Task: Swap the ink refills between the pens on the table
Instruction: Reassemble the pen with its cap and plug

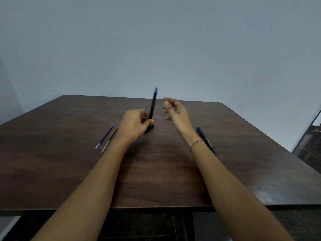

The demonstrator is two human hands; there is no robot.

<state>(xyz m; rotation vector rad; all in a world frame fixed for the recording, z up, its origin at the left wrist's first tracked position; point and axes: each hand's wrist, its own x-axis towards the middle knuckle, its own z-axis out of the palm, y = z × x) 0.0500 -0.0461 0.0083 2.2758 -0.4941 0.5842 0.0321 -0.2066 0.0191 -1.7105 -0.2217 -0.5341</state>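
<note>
My left hand (134, 123) grips the lower end of a dark pen barrel (153, 105) with a blue top, held upright above the table (69, 162). A small dark piece (150, 127) lies on the table just below that hand. My right hand (174, 110) hovers to the right of the barrel, fingers loosely curled and holding nothing that I can see. Two loose refills lie side by side left of my left wrist: a blue refill (104, 137) and a dark refill (109, 140). A second dark pen (205, 140) lies on the table behind my right wrist, partly hidden.
A plain grey-blue wall stands behind the table's far edge. A dark tiled floor and a door frame (311, 131) show past the right edge. The table's front edge runs under my forearms.
</note>
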